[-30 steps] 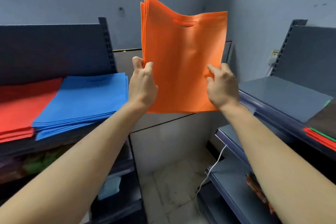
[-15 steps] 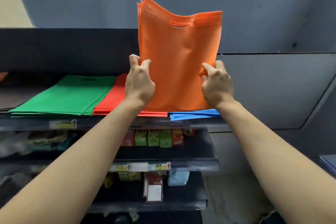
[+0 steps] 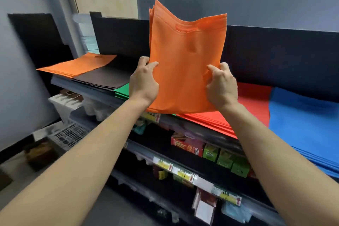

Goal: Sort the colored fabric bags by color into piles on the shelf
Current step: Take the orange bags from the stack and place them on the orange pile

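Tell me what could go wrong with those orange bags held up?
The left hand and right hand grip the orange bags only near the bottom, so the stack might fan apart or slip. The orange pile lies far left, past the dark pile and green pile; lowered straight down, the bags could land on a wrong colour.

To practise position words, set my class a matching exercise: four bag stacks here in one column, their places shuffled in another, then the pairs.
1. held orange bags
2. orange pile
3. red pile
4. blue pile

A. rightmost on the shelf
B. leftmost on the shelf
C. upright, gripped by left hand and right hand
D. just left of the blue pile

Pairs: 1-C, 2-B, 3-D, 4-A
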`<state>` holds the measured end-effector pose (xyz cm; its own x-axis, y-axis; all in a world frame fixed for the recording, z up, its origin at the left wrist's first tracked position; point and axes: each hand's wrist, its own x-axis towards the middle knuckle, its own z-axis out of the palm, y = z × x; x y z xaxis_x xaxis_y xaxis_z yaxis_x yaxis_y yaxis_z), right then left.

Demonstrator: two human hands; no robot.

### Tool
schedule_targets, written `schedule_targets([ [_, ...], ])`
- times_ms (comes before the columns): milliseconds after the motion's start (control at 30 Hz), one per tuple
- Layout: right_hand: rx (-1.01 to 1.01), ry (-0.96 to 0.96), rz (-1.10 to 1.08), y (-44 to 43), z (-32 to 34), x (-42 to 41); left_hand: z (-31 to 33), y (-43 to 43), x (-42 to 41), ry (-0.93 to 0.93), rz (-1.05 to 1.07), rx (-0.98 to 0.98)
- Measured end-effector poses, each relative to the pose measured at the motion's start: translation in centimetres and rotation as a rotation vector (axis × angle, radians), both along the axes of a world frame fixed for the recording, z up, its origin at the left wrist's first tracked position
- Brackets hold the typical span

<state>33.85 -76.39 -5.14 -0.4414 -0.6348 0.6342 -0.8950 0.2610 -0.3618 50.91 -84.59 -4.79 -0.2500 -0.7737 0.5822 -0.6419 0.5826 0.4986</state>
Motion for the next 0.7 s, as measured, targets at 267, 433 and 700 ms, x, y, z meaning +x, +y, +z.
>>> schedule_targets([
  [267, 0.002, -0.031, 0.252, -10.6, 0.3, 5.2, 0.0, -6.3, 6.5, 0.029, 0.219, 0.027],
  [433, 0.033, -0.024, 0.319, -16.5, -0.1, 9.2, -0.6, -10.7, 11.0, 0.073, 0.295, 0.057],
  [700, 0.016, -0.057, 0.356, -27.3, -0.7, 20.4, -1.1, -21.3, 22.2, -0.011, 0.320, 0.107],
])
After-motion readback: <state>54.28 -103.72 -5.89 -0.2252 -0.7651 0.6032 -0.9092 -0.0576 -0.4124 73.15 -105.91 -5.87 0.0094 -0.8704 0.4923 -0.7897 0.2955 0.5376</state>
